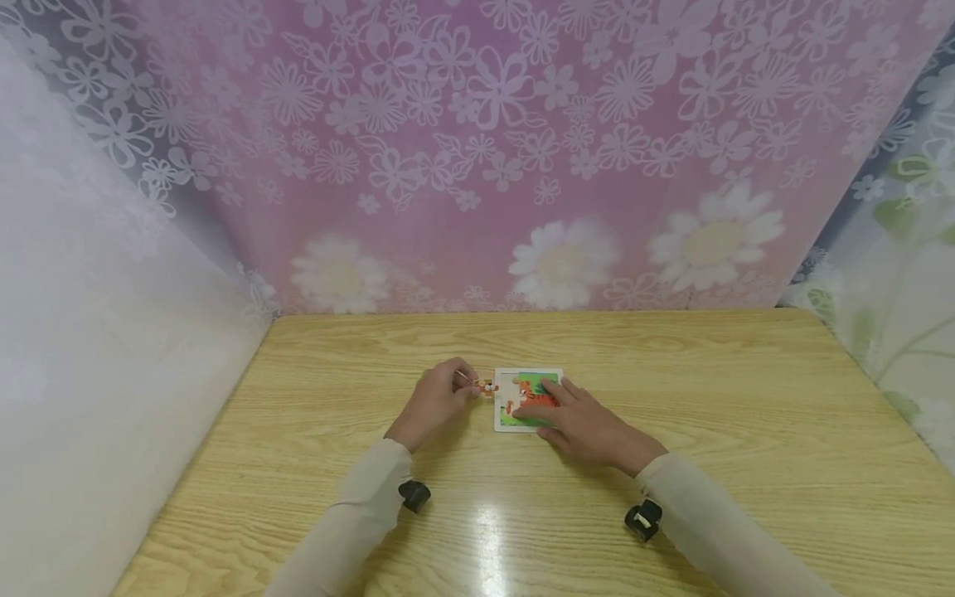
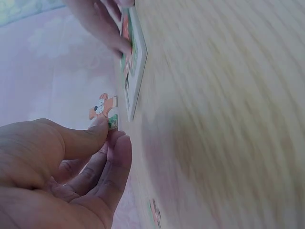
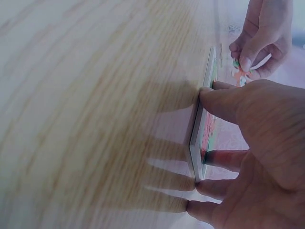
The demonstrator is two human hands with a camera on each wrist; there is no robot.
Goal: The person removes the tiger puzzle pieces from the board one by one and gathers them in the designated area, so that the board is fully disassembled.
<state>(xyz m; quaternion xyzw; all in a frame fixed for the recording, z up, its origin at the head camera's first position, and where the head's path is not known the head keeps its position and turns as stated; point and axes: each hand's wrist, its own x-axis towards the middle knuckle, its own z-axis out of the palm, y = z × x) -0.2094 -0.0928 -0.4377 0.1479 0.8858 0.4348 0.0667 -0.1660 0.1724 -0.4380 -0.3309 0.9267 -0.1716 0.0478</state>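
A white-framed puzzle board (image 1: 528, 429) with a red and orange figure on green lies on the table. My left hand (image 1: 440, 402) pinches an orange puzzle piece (image 2: 102, 107) between thumb and fingertips, just left of the board and apart from it in the left wrist view. The piece shows a face and a green corner. My right hand (image 1: 593, 427) rests on the board's right part, fingers spread, some on the picture and others at the frame's edge (image 3: 194, 143). The board's left part shows a pale bare area. The fingers hide part of the picture.
Another loose piece (image 2: 155, 213) lies on the wooden table (image 1: 336, 356), beyond the left hand in the left wrist view. A pink flowered curtain (image 1: 448, 207) stands behind the table, with pale cloth (image 1: 112, 332) at the left and flowered cloth (image 1: 895, 274) at the right.
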